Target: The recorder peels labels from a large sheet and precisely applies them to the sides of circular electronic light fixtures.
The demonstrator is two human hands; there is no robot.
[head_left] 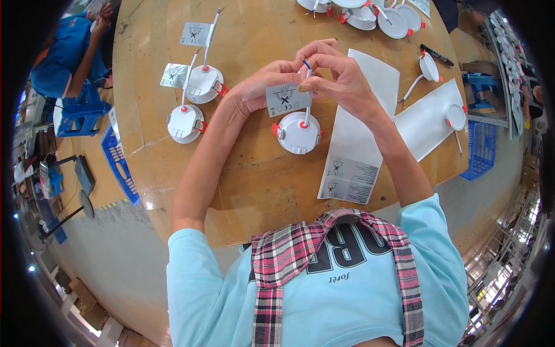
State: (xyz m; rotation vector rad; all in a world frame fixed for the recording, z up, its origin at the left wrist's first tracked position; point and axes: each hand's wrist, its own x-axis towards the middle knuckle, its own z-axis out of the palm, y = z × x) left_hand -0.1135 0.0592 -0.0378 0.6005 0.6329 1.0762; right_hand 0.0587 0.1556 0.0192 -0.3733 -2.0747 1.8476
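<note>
A round white downlight (298, 136) lies back side up on the table in front of me, its white cable (308, 105) rising from a red grommet. A silver printed label (283, 104) is wrapped at the cable and sticks out to the left. My left hand (263, 87) pinches the label's upper edge beside the cable; some fingertips are hidden. Finger and thumb of my right hand (344, 78) close on the cable near its blue-wired end. To the left lie two more downlights, a nearer one (184, 125) and a farther one (203, 85), both with labels on their cables.
A backing sheet (361, 110) with several labels lies right of my hands, and another pale sheet (430, 124) beside it carries a small downlight (455, 117). One more downlight (428, 67) lies near a black marker (437, 55). Several downlights (393, 23) crowd the far edge. A co-worker (69, 55) sits left.
</note>
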